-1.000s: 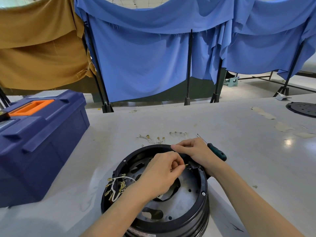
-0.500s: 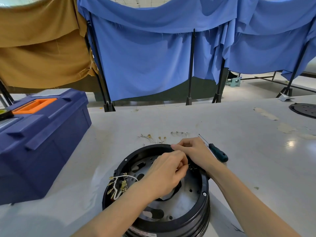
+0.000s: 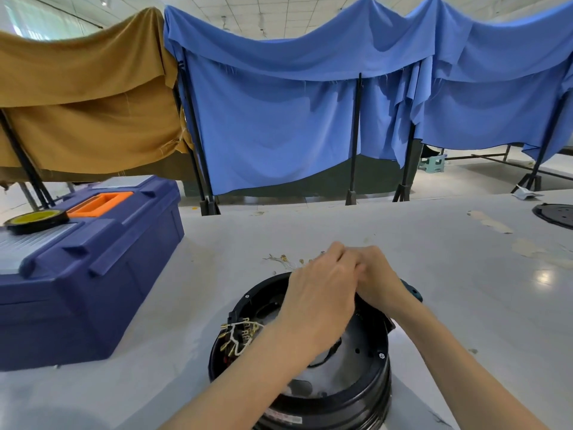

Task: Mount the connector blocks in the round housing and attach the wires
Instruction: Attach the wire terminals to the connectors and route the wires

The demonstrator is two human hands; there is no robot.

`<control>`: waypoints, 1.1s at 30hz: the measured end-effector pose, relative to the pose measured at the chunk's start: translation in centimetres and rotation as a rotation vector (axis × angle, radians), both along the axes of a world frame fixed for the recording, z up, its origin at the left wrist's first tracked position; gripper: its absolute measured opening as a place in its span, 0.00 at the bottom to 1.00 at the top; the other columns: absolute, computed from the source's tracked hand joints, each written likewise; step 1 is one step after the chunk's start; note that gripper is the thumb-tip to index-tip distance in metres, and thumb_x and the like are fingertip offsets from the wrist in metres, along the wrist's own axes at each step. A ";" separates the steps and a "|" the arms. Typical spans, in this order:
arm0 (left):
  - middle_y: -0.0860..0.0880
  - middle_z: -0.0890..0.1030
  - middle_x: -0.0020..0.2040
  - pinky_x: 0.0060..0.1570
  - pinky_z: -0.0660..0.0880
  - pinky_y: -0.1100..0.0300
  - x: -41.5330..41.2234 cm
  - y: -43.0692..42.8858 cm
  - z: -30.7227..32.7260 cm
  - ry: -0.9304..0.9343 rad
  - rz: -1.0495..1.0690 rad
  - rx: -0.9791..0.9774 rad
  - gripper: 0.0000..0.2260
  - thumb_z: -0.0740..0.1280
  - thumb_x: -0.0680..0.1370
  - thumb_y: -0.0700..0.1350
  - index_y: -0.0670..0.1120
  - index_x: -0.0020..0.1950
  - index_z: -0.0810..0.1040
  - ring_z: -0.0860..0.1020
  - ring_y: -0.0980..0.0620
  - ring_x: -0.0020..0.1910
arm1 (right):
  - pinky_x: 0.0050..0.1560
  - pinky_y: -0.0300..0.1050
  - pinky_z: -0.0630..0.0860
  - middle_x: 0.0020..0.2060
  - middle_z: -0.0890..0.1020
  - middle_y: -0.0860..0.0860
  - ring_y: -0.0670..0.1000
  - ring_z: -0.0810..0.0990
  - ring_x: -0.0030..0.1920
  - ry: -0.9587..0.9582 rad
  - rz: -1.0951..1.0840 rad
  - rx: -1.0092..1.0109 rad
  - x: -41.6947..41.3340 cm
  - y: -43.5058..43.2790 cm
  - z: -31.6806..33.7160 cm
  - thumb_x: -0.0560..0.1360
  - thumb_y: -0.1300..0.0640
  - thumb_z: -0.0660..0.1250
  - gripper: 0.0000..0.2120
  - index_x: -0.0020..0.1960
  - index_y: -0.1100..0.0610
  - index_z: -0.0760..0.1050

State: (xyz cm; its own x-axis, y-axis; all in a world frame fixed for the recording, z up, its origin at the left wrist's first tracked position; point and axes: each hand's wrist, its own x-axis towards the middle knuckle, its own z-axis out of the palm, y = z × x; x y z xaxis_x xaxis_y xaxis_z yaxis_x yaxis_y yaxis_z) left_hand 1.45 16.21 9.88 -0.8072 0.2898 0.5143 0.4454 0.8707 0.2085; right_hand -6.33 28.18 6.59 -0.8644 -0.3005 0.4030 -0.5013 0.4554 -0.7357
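A dark blue toolbox [image 3: 93,268] sits on the surface [image 3: 465,274] out at about 9 o'clock from the work. A roll of black tape [image 3: 37,220] lies flat on its lid, which was out of sight half a second ago. The round housing [image 3: 356,408] stands close in front of the person, where it stood before. Inside it at 9 o'clock, a connector block [image 3: 238,336] is already mounted with white wires looped across it. A few loose terminals [image 3: 283,259] lie scattered on the surface just past the 11 o'clock rim.

The left hand [image 3: 322,293] has moved from the middle of the housing out to the 12 o'clock rim, its back turned up and its fingers curled away from view. I cannot tell whether its grip is clenched on a wire or holds nothing, because the fingertips are hidden. The right hand [image 3: 376,280] is pressed against it at about 1 o'clock, now half covered by the left. Its fingers look tucked down at the rim, though I cannot make out its grip either. The screwdriver [image 3: 410,291] lies at 2 o'clock, and only the end of its teal handle now shows behind the right wrist. Far off at 3 o'clock a black round plate [image 3: 555,214] rests on the surface.
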 end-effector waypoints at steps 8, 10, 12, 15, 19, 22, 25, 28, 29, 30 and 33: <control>0.51 0.81 0.45 0.47 0.79 0.51 -0.6 -0.8 6.1 -0.202 0.036 0.415 0.09 0.61 0.82 0.45 0.47 0.51 0.80 0.82 0.49 0.42 | 0.46 0.32 0.75 0.41 0.81 0.41 0.34 0.79 0.44 -0.114 0.429 0.259 2.7 -4.5 1.1 0.74 0.58 0.74 0.08 0.52 0.56 0.80; 0.48 0.81 0.42 0.42 0.79 0.56 -1.0 -1.4 6.7 -0.253 0.028 0.459 0.09 0.61 0.82 0.44 0.45 0.50 0.81 0.82 0.51 0.37 | 0.53 0.46 0.79 0.47 0.85 0.52 0.47 0.83 0.49 -0.133 0.470 0.333 2.5 -5.9 0.8 0.72 0.55 0.76 0.14 0.55 0.60 0.81; 0.47 0.81 0.43 0.39 0.78 0.60 -1.2 -1.9 6.9 -0.331 0.012 0.504 0.09 0.61 0.82 0.44 0.43 0.51 0.81 0.82 0.52 0.35 | 0.52 0.49 0.79 0.46 0.86 0.56 0.52 0.83 0.46 -0.121 0.488 0.385 2.5 -7.1 0.3 0.73 0.56 0.75 0.13 0.54 0.62 0.82; 0.46 0.81 0.43 0.39 0.78 0.60 -1.8 -3.0 6.4 -0.419 0.013 0.510 0.09 0.61 0.82 0.43 0.43 0.50 0.81 0.82 0.52 0.36 | 0.37 0.36 0.74 0.38 0.85 0.56 0.46 0.78 0.33 -0.075 0.480 0.397 2.7 -7.9 -0.1 0.74 0.60 0.73 0.05 0.46 0.63 0.83; 0.46 0.82 0.43 0.36 0.75 0.65 -2.8 -5.5 5.3 -0.453 0.077 0.378 0.09 0.61 0.82 0.43 0.44 0.48 0.81 0.82 0.52 0.38 | 0.42 0.42 0.77 0.37 0.85 0.57 0.51 0.82 0.37 -0.108 0.424 0.338 2.9 -7.4 -0.1 0.74 0.63 0.70 0.03 0.44 0.62 0.82; 0.45 0.83 0.44 0.45 0.77 0.59 -3.4 -7.2 3.2 -0.541 0.087 0.267 0.08 0.63 0.81 0.42 0.45 0.47 0.82 0.81 0.51 0.42 | 0.48 0.47 0.80 0.40 0.85 0.57 0.53 0.82 0.42 -0.125 0.410 0.316 2.9 -6.6 0.1 0.74 0.65 0.69 0.04 0.48 0.62 0.82; 0.48 0.82 0.52 0.59 0.74 0.49 -3.9 -8.7 0.4 -0.523 0.180 0.175 0.06 0.65 0.79 0.43 0.48 0.52 0.82 0.78 0.50 0.53 | 0.49 0.50 0.79 0.44 0.84 0.57 0.54 0.81 0.44 -0.105 0.403 0.357 3.1 -6.3 0.1 0.73 0.68 0.66 0.14 0.54 0.57 0.82; 0.47 0.76 0.66 0.68 0.66 0.48 -4.1 -9.9 -1.8 -0.527 0.270 0.168 0.14 0.65 0.79 0.44 0.48 0.65 0.76 0.71 0.47 0.67 | 0.42 0.43 0.75 0.42 0.84 0.55 0.50 0.78 0.40 -0.105 0.368 0.392 3.0 -6.1 -0.1 0.73 0.68 0.65 0.18 0.58 0.55 0.82; 0.46 0.76 0.66 0.68 0.67 0.50 -4.1 -10.2 -2.4 -0.558 0.273 0.218 0.16 0.65 0.79 0.43 0.46 0.67 0.75 0.72 0.47 0.67 | 0.41 0.41 0.73 0.42 0.84 0.55 0.50 0.77 0.39 -0.106 0.358 0.403 3.0 -5.9 -0.1 0.73 0.67 0.65 0.18 0.59 0.55 0.82; 0.44 0.78 0.63 0.64 0.71 0.52 -4.1 -10.4 -2.9 -0.585 0.261 0.275 0.16 0.65 0.78 0.41 0.45 0.66 0.76 0.75 0.46 0.63 | 0.41 0.42 0.73 0.42 0.84 0.55 0.50 0.78 0.39 -0.106 0.352 0.413 3.0 -5.9 -0.3 0.73 0.67 0.65 0.18 0.59 0.54 0.82; 0.43 0.84 0.46 0.52 0.77 0.50 -4.0 -10.5 -3.7 -0.611 0.194 0.412 0.12 0.63 0.77 0.36 0.46 0.53 0.83 0.81 0.43 0.47 | 0.44 0.49 0.77 0.41 0.84 0.55 0.54 0.80 0.41 -0.103 0.352 0.430 3.1 -5.7 -0.6 0.73 0.67 0.64 0.17 0.57 0.54 0.83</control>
